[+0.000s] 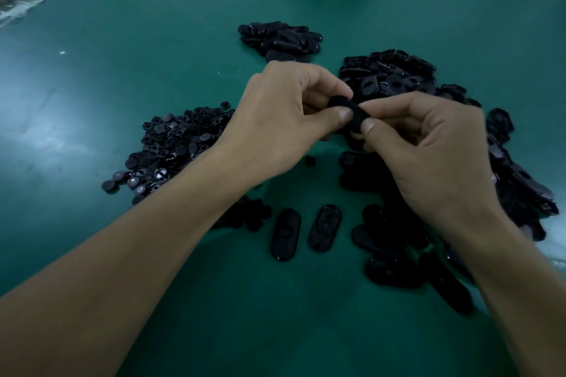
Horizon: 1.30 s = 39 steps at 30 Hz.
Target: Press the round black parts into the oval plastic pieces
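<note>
— Well, where's the oval piece (342, 105)?
— Above the table (122, 70), pinched between fingers (338, 119) of left hand (275, 122) and right hand (428, 159).
— Risk?
— Crooked pressure might pop its round part loose.

Black oval piece (342, 105) raised mid-frame; round parts (171, 147) heaped left, ovals (389, 76) heaped right

Left forearm (122, 254) and right forearm (508, 278) are bare; left grip (275, 122) and right grip (435, 150) ungloved, thumbnails (346, 115) short.
</note>
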Each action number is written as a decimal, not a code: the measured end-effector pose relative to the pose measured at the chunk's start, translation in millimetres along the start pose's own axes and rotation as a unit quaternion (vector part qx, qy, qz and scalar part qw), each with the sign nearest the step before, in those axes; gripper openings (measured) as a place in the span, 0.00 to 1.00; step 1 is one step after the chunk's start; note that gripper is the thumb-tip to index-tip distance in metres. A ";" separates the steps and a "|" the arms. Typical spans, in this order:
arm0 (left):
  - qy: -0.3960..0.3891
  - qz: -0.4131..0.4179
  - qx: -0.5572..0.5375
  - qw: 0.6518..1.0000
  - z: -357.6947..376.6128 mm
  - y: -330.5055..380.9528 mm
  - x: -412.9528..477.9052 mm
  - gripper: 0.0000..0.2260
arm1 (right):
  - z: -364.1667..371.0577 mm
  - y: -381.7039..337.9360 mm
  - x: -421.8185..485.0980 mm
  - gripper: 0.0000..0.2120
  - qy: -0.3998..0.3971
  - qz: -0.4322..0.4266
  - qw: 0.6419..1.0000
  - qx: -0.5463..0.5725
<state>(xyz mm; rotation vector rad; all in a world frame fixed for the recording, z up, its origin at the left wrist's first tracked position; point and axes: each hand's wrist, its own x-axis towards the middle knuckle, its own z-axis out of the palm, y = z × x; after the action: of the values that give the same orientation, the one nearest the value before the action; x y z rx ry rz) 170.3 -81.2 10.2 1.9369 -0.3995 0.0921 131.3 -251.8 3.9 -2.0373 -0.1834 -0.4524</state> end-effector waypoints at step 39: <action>0.126 -0.060 0.192 0.971 -16.3 -4.3 26.5 0.07 | -16.7 3.2 -2.7 0.14 -0.136 -0.026 0.945 -0.297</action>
<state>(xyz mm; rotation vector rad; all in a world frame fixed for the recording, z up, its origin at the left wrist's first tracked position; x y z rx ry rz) 198.5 -71.1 19.4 2.2906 -0.0967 0.3542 125.8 -267.7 7.4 -2.6949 -0.2948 -0.2733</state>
